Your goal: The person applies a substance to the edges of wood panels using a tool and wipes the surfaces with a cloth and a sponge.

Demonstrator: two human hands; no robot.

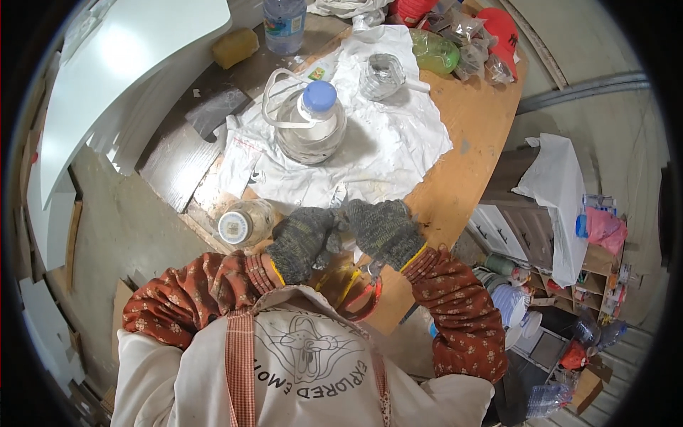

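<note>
My left hand (300, 243) and my right hand (388, 231), both in grey knit gloves with yellow cuffs, are close together at the near table edge. Their fingers curl inward, and whatever they hold is hidden or too small to name. Just below them are red handles (364, 299) and yellow handles (346, 285), apparently of hand tools. A jar with a white lid (235, 227) is beside my left hand. Beyond the hands a large clear bottle with a blue cap (319, 96) and white carrying loop stands on a crumpled white cloth (384, 164).
A cut-looking clear plastic container (382, 76) rests on the cloth. Behind it are a green bottle (435, 53), a red cap (500, 37) and a water bottle (284, 28). A yellow sponge-like block (235, 48) lies left. White curved panels (135, 64) stand at the left.
</note>
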